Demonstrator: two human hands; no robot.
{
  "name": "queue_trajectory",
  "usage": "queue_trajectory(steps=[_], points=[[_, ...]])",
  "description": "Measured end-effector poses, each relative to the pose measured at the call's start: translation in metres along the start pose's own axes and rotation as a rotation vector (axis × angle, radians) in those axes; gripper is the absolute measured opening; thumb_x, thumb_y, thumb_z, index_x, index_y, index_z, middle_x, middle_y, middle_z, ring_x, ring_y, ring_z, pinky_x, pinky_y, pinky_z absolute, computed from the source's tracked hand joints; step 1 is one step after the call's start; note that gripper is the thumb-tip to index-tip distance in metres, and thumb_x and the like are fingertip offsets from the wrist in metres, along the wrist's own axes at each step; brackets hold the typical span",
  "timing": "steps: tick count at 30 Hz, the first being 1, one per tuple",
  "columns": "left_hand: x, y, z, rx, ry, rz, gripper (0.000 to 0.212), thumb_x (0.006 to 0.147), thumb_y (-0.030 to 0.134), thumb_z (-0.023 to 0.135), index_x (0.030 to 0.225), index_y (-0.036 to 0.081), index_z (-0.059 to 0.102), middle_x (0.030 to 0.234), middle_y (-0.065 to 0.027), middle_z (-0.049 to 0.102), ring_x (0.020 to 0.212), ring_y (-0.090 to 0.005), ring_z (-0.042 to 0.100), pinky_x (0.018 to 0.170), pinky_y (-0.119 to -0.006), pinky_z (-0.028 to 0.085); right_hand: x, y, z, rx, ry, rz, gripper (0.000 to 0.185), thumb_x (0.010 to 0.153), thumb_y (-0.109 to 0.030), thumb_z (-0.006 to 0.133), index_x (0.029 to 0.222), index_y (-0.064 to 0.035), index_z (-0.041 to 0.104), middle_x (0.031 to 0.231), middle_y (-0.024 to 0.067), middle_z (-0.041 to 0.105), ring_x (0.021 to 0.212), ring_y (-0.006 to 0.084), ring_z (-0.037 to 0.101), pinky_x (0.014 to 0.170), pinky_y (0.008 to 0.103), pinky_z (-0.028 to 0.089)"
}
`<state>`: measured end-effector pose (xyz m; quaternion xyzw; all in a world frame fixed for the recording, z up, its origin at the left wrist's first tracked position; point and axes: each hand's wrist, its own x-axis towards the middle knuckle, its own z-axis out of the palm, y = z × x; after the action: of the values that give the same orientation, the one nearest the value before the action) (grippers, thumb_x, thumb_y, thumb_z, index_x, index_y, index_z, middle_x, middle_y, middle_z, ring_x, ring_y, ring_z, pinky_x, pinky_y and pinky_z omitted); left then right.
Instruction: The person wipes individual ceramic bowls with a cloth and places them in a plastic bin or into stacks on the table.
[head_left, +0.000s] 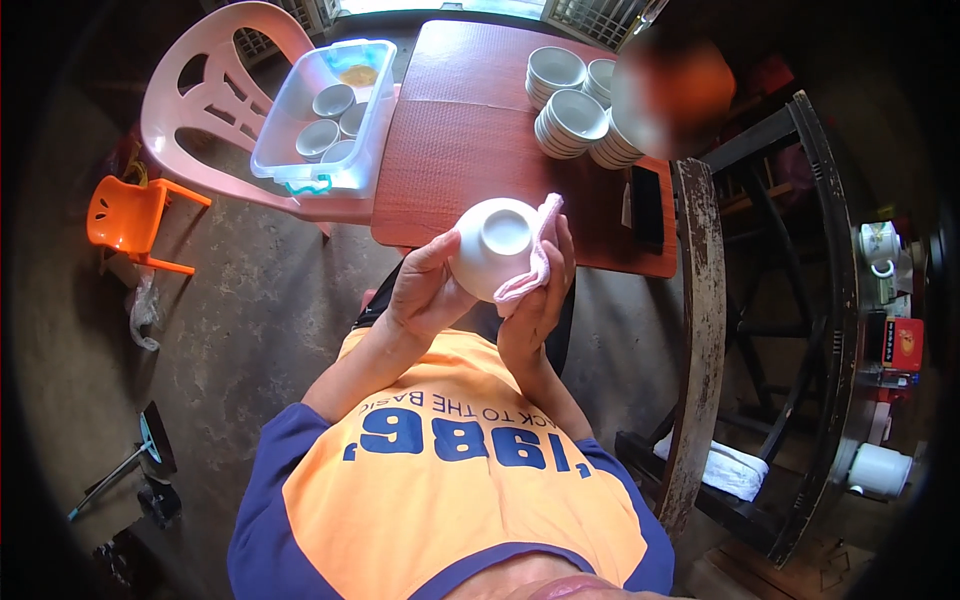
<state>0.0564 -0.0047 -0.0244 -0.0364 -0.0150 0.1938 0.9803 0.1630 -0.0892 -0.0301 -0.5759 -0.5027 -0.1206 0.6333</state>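
Observation:
My left hand (429, 289) grips the side of a white bowl (480, 259), thumb on its outer wall. The bowl is tipped so that its round foot ring faces up at me. A folded pink cloth (531, 271) lies against the bowl's right side, and my right hand (541, 289) presses it there with the fingers behind it. Both hands are just off the near edge of a reddish-brown table (457, 150). On the table's far right stand several stacks of similar bowls (571, 124).
A clear plastic bin (262, 157) with several bowls sits on a pink plastic chair (176, 150). A black flat object (647, 210) lies at the table's right edge. To the right stands a worn wooden frame (699, 300); an orange small chair (127, 217) is on the left floor.

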Motion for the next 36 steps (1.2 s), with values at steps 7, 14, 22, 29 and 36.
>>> queue_trajectory(steps=[7,14,22,29,36], points=[[-0.008,-0.001,-0.004,0.358,-0.122,-0.138,0.050,0.083,0.016,0.068,0.123,-0.004,0.046,0.119,-0.0148,0.055,0.109,-0.0252,0.057,0.096,-0.040,0.046,0.076,0.002,-0.035,0.545,-0.896,0.426,0.032,0.083,-0.017,0.042,0.097,0.0011,0.064,0.109,0.0163,0.061,0.103,0.0292,0.059,0.089,0.0371,0.047],[0.000,-0.012,0.003,1.131,-0.021,0.106,0.040,0.082,0.010,0.069,0.117,-0.002,0.055,0.108,-0.0085,0.062,0.098,-0.0158,0.061,0.089,-0.032,0.049,0.023,0.006,0.009,1.126,0.269,0.893,0.029,0.092,-0.022,0.039,0.101,-0.0011,0.057,0.102,0.0122,0.060,0.092,0.0206,0.059,0.080,0.0313,0.049],[0.009,0.006,0.014,0.582,0.065,-0.190,0.046,0.080,0.022,0.072,0.116,-0.001,0.055,0.115,-0.0116,0.057,0.107,-0.0222,0.056,0.094,-0.037,0.046,0.062,0.022,-0.027,0.904,-0.538,0.804,0.032,0.089,-0.021,0.044,0.098,0.0049,0.061,0.104,0.0175,0.063,0.091,0.0243,0.062,0.080,0.0329,0.051],[0.016,-0.004,0.004,0.310,0.117,0.000,0.054,0.084,0.023,0.067,0.128,0.002,0.043,0.120,-0.0110,0.054,0.112,-0.0224,0.052,0.101,-0.038,0.040,0.002,-0.003,0.009,0.071,0.094,0.296,0.031,0.094,-0.014,0.042,0.121,-0.0001,0.047,0.127,0.0208,0.048,0.117,0.0349,0.048,0.100,0.0440,0.036],[-0.001,0.000,0.009,0.429,0.026,-0.192,0.057,0.079,0.018,0.072,0.125,0.001,0.044,0.117,-0.0113,0.053,0.110,-0.0222,0.054,0.093,-0.037,0.047,0.073,0.022,-0.032,0.871,-0.835,0.710,0.031,0.083,-0.015,0.042,0.094,0.0053,0.063,0.106,0.0160,0.061,0.104,0.0238,0.055,0.093,0.0334,0.041]])
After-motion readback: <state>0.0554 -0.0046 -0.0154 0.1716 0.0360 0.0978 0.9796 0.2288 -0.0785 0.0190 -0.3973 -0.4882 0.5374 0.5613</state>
